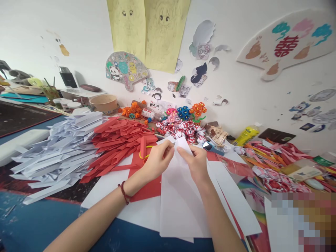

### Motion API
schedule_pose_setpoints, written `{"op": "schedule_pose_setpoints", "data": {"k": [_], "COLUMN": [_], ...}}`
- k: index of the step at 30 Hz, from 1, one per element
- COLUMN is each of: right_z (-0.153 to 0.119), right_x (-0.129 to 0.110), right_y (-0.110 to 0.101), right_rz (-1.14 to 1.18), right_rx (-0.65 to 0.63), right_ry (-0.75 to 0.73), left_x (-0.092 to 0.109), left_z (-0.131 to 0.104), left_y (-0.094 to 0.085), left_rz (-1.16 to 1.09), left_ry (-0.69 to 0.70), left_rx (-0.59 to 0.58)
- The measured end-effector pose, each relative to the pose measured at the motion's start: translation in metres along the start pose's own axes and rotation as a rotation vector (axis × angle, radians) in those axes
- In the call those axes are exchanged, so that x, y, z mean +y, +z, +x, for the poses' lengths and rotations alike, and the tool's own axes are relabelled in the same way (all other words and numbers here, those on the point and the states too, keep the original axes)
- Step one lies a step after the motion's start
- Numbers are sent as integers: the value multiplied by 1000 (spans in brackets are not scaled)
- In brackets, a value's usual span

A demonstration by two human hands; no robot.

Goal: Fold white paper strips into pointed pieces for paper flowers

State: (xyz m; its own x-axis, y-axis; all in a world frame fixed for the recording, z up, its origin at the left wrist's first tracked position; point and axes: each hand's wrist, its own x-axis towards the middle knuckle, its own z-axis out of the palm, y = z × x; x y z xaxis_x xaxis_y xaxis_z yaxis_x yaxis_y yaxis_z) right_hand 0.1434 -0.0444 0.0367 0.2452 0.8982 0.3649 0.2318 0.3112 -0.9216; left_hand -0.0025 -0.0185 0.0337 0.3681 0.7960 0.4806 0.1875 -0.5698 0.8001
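A small piece of white paper (183, 144) stands upright between my two hands, over a stack of larger white sheets (183, 203). My right hand (196, 161) grips it, thumb pressed on its face and the fingers behind. Curled at the left edge of the same piece is my left hand (159, 161), its fingertips pinched together there; part of the grip is hidden. Red paper (149, 190) lies below my left wrist. A yellow looped object (143, 154) shows just beyond that hand.
Folded white paper strips (70, 147) and folded red paper strips (118, 143) are heaped on the left. Red-and-white paper flowers (187, 129) sit at the back by the wall. A yellow bottle (246, 134) and coloured strips (278, 154) are on the right.
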Motion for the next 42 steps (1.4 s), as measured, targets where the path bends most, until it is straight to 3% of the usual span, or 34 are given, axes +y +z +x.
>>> {"op": "schedule_pose_setpoints", "data": {"k": [14,22,30,42], "right_z": [-4,8,0,-2], "right_x": [3,10,0,-5], "right_y": [7,-11,1,1], "right_rz": [41,144,66,39], "right_rx": [50,176,-27,-117], "right_ry": [14,76,14,-29], "left_x": [-2,-2,-6,-8], "left_z": [3,2,4,5], "left_y": [-1,-1,-1,-3], "left_rz": [-84,-119,-131,-346], "left_ry": [-43,-89,-64,-155], "left_rx": [23,50,65,79]}}
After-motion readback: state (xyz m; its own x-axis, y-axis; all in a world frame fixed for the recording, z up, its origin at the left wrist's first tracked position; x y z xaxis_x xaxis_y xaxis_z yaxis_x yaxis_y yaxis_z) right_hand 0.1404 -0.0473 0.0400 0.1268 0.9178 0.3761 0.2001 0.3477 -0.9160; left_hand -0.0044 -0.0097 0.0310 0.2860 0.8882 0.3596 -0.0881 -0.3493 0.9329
